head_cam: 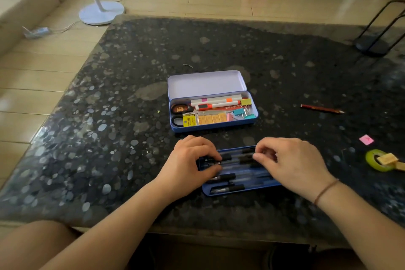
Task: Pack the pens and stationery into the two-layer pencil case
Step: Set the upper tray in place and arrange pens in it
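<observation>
The blue tin pencil case [255, 114] lies open mid-table, its lid [206, 83] flat behind it. Inside are scissors, white markers, a yellow eraser, sticky notes and binder clips. Nearer me sits the blue inner tray [241, 190] holding several black pens [230, 188]. My left hand [192, 166] rests on the tray's left end, fingers pinching a black pen. My right hand [291, 164] covers the tray's right end, fingertips on the same pens.
A red pencil [321, 109] lies on the dark speckled table [109, 138] to the right. A pink sticky note [366, 139] and a green tape roll [378, 160] sit at the right edge. A black wire stand [372, 46] is at back right.
</observation>
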A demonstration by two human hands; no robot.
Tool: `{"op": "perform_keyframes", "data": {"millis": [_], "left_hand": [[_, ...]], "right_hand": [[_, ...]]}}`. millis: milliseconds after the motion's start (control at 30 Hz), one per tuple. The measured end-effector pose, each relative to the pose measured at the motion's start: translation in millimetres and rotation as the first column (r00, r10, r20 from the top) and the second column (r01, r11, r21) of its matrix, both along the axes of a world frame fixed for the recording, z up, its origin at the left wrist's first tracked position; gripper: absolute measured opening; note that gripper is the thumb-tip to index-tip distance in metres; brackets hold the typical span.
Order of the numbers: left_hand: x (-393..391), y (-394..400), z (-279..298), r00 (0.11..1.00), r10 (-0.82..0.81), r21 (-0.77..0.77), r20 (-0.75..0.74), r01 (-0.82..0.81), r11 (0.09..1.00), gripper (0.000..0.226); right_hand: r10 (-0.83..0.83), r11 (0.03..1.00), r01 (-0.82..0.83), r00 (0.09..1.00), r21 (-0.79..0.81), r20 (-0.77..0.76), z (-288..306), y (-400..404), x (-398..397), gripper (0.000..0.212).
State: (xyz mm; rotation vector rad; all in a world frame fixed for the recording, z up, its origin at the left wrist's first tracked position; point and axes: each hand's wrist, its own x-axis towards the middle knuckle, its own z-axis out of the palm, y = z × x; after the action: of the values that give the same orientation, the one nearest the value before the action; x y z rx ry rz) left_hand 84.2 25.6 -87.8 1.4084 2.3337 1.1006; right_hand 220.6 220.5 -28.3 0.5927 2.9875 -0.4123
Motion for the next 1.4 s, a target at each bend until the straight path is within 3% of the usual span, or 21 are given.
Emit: {"op": "perform_keyframes", "data": {"millis": [100, 367, 800, 933, 1033, 1133, 1200, 1267, 1333, 1400], "left_hand": [[0.1, -0.2, 0.9, 1.000, -0.006, 0.004, 0.005, 0.006, 1.000, 0.016], [-0.7, -1.5, -0.4, 1.000, -0.012, 0.001, -0.005, 0.012, 1.000, 0.021], [-0.2, -2.6, 2.0, 1.000, -0.025, 0.001, 0.007, 0.025, 1.000, 0.021], [0.2, -2.8, 3.3, 0.999, -0.010, 0.028, 0.047, 0.008, 1.000, 0.019], [-0.1, -3.6, 4.3, 0.996, 0.016, 0.034, 0.093, -0.019, 0.999, 0.031], [1.8, -3.3, 7.7, 0.992, 0.022, 0.069, 0.127, -0.031, 0.997, 0.024], [2.3, -2.6, 12.3, 0.987, 0.042, 0.138, 0.156, -0.064, 0.988, 0.019], [2.6, -1.6, 23.1, 0.987, 0.052, 0.212, 0.155, -0.084, 0.974, 0.021], [5.9, 1.0, 40.9, 0.987, 0.011, 0.251, 0.162, -0.052, 0.967, 0.025], [13.1, 4.1, 61.1, 0.960, -0.065, 0.286, 0.271, -0.016, 0.958, 0.034]], "right_hand": [[-0.055, 0.998, 0.051, 0.992, -0.042, -0.117, -1.9, 20.6, 6.3, 0.003], [0.122, 0.991, -0.121, 0.993, -0.052, 0.012, 2.1, 35.5, 12.7, 0.010], [-0.005, 1.000, 0.005, 1.000, 0.020, 0.026, -5.7, 23.5, 18.2, 0.008], [-0.017, 0.998, 0.010, 0.992, 0.055, 0.124, 0.4, 28.5, 22.9, 0.015], [-0.005, 0.999, -0.001, 0.987, 0.038, 0.159, 2.6, 25.4, 19.3, 0.012], [0.003, 1.000, 0.002, 0.987, -0.027, 0.160, 5.7, 32.1, 19.6, 0.012], [-0.070, 0.955, 0.077, 0.997, -0.285, 0.035, 10.3, 40.4, 22.6, 0.013], [-0.191, 0.834, 0.036, 0.955, -0.550, -0.228, 22.9, 39.3, 21.5, 0.018], [-0.269, 0.763, -0.122, 0.834, -0.635, -0.482, 39.5, 29.7, 12.9, 0.019], [-0.218, 0.732, -0.274, 0.773, -0.624, -0.596, 58.5, 9.1, -1.7, 0.019]]}}
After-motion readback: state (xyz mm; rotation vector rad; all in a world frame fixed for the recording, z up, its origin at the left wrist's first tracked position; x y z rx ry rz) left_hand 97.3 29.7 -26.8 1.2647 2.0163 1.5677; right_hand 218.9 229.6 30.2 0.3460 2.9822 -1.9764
